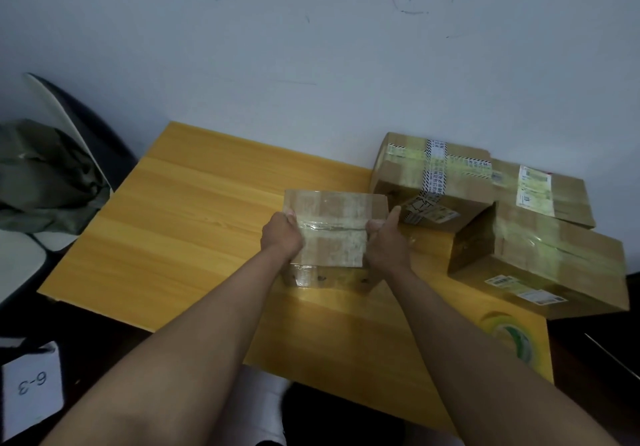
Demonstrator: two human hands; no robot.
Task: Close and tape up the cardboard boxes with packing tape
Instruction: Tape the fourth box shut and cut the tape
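From the head view, the left hand [281, 236] and right hand [387, 237] clamp the two sides of a small taped cardboard box [334, 227] standing mid-desk [194, 223]. Three taped boxes [433, 182] crowd just right of it; a tape roll [512, 336] lies near the desk's front right edge.

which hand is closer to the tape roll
Right. The right hand grips the small box's right side, up-left of the tape roll; the left hand grips the far side.
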